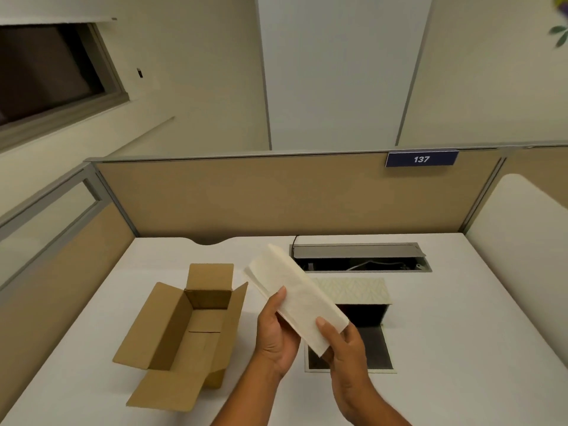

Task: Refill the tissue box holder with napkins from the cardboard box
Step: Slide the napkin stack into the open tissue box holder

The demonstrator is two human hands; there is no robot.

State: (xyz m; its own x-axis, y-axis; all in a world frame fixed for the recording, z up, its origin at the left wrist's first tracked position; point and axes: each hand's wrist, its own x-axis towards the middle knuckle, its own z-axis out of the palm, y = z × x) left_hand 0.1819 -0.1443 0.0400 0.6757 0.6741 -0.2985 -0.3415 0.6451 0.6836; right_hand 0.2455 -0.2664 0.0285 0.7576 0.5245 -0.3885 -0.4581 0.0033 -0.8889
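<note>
Over the white bench (430, 348), the left hand (276, 333) and right hand (344, 348) are both pinching a napkin stack (295, 290), its long axis slanting up-left, just above the open tissue box holder (362, 312) lying nearest the right hand, with the emptied cardboard box (184, 327) sitting to the left.

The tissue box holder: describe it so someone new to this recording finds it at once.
On the white desk, look just in front of the open cable tray by the partition. The tissue box holder sits there, partly behind the napkin stack held in both hands. Unlike the plain brown cardboard box to its left, it has a pale leaf-patterned top and a dark open interior.
</note>
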